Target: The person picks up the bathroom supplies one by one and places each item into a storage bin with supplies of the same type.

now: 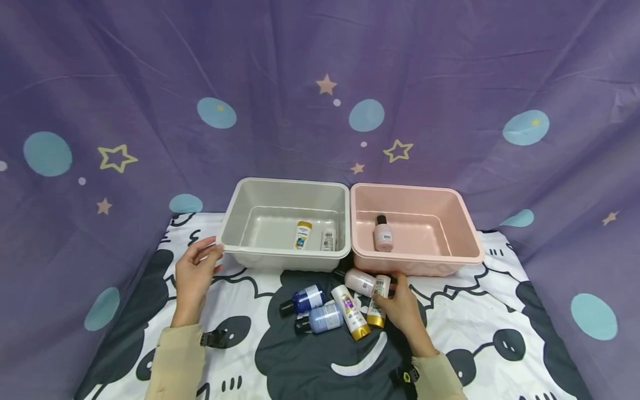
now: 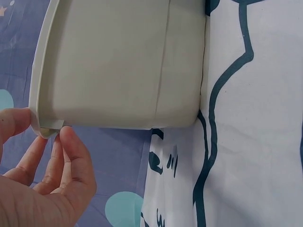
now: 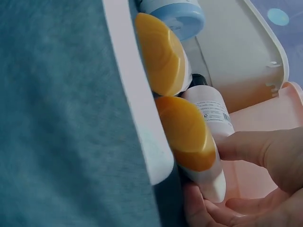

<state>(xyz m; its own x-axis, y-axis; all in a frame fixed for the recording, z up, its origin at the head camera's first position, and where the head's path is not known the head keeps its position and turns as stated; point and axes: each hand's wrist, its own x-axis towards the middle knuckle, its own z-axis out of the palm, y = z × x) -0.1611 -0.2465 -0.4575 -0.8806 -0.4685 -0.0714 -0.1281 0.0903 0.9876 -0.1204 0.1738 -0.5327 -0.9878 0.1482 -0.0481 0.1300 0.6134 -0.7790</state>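
Observation:
At the front-left corner of the pale grey plastic bin (image 1: 285, 252), my left hand (image 1: 192, 278) pinches the rim between thumb and fingers; the left wrist view shows this corner (image 2: 49, 125) close up. My right hand (image 1: 406, 314) grips a white bottle with a gold cap (image 1: 381, 286), thumb on one side and fingers on the other. That bottle lies on the cloth before the pink bin (image 1: 420, 259). Beside it are a pale pink bottle (image 1: 360, 281) with a dark cap and another white gold-capped bottle (image 1: 349, 308).
Two blue bottles, one dark (image 1: 309, 299) and one lighter (image 1: 325, 318), lie left of these. Inside the grey bin are a yellow-capped tube (image 1: 303, 235) and a small clear bottle (image 1: 328, 240). A pink bottle (image 1: 383, 238) lies in the pink bin. A purple curtain (image 1: 300, 83) hangs behind.

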